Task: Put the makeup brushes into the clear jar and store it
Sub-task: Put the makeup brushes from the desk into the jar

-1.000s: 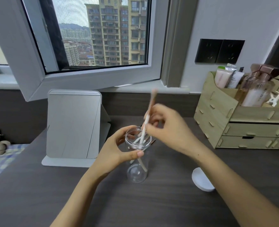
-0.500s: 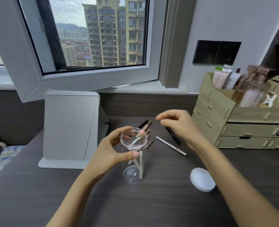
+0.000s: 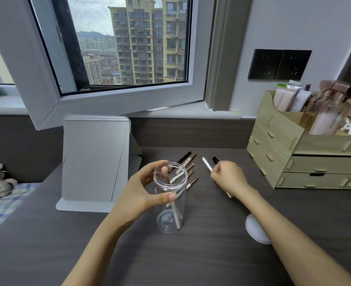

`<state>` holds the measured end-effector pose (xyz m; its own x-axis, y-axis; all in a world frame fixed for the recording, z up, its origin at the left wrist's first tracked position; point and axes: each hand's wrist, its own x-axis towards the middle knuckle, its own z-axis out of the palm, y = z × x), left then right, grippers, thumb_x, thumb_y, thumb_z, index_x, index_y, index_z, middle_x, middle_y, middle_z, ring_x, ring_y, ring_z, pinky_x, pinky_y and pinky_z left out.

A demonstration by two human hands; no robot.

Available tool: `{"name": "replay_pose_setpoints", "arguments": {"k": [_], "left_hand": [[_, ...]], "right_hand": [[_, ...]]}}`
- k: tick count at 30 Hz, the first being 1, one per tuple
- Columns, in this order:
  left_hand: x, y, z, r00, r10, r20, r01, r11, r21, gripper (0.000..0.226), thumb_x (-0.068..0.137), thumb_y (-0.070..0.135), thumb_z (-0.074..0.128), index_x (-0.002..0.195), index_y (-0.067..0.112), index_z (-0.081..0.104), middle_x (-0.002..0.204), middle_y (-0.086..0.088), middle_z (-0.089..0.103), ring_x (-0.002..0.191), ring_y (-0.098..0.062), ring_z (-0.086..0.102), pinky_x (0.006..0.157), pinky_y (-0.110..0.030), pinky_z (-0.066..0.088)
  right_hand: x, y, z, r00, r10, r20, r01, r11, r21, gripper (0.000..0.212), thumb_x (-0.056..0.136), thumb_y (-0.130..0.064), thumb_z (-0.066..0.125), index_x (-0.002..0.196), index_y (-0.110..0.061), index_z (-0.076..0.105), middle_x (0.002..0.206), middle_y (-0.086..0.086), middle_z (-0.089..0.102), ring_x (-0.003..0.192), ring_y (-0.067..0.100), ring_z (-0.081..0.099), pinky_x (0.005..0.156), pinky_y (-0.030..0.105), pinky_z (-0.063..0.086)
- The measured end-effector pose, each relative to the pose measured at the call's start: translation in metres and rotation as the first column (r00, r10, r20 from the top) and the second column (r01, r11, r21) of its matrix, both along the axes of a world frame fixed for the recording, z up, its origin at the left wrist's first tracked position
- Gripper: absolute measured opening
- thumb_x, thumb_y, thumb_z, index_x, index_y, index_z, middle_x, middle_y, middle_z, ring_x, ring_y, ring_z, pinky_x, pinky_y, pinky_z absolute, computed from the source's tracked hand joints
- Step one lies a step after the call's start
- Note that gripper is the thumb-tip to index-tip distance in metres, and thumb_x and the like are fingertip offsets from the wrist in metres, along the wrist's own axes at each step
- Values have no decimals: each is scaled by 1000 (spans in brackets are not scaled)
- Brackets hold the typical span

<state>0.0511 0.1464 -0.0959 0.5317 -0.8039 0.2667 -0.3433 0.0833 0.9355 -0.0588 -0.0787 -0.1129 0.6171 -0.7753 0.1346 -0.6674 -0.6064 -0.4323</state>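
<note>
Head view: the left hand (image 3: 143, 193) grips the upright clear jar (image 3: 170, 203) at the middle of the dark worktop (image 3: 191, 261); one pink-tipped makeup brush (image 3: 171, 195) stands inside. At 1 o'clock from the jar, the right hand (image 3: 228, 178) closes on a silver brush (image 3: 207, 164). More loose brushes (image 3: 188, 164) lie just behind the jar. A white lid (image 3: 255, 230) rests at 4 o'clock.
</note>
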Motion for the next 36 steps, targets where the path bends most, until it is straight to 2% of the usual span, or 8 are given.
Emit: {"name": "replay_pose_setpoints", "arguments": {"k": [2,4,7,11,16,30,33,36], "left_hand": [[0,0,0,1000,-7,-4,7,1000,-3,68,42,37,84,106,42,61,109,31,67,105,8,61,86,-7,46],[-1,0,-1,1000,-10,-19,10,1000,-9,70,43,36,84,108,41,60,111,30,67,106,8,61,87,-7,46],[-1,-1,-2,1000,-11,-17,11,1000,-9,70,43,37,84,109,41,60,113,29,66,107,7,61,88,-7,45],[-2,-2,-2,1000,-18,-6,18,1000,-3,70,44,37,84,110,41,59,113,28,66,107,6,61,88,-7,46],[-2,0,-1,1000,-19,9,19,1000,0,68,46,38,83,109,44,58,111,31,65,106,7,61,87,-6,46],[0,1,1,999,-26,34,25,999,34,68,47,43,83,109,48,57,112,28,65,107,6,60,87,-8,47],[0,2,1,1000,-21,20,20,999,25,66,44,41,83,105,47,58,109,32,66,105,9,60,84,-4,45],[5,7,-1,1000,3,-4,-3,1000,15,69,42,40,84,106,44,60,110,30,67,106,6,61,87,-8,46]], "right_hand": [[-8,15,31,887,-33,460,-79,972,223,10,87,-9,57,80,-6,63,69,5,62,60,15,58,53,24,43],[-19,37,67,585,-68,808,-362,870,335,13,88,0,53,78,-6,57,65,8,62,47,7,55,47,20,46],[-30,71,103,355,33,934,-604,771,202,20,86,7,52,93,-12,52,73,13,66,53,11,60,52,22,53],[-23,92,98,556,286,780,-588,799,126,51,81,1,63,114,-33,43,79,15,70,63,19,65,61,27,55],[-17,96,86,790,503,350,-497,860,-114,45,77,-17,69,110,-37,45,70,-5,67,62,6,57,65,18,46],[1,97,98,831,532,-165,-540,697,-472,20,81,-43,61,92,-32,74,84,-10,50,84,12,35,74,27,26],[2,81,104,818,570,74,-533,801,-272,14,80,-34,66,89,-30,75,83,-8,59,87,15,51,78,29,39],[6,48,91,856,352,378,-334,936,-114,13,81,-21,65,85,-17,77,89,-1,72,90,20,64,81,32,47]]}}
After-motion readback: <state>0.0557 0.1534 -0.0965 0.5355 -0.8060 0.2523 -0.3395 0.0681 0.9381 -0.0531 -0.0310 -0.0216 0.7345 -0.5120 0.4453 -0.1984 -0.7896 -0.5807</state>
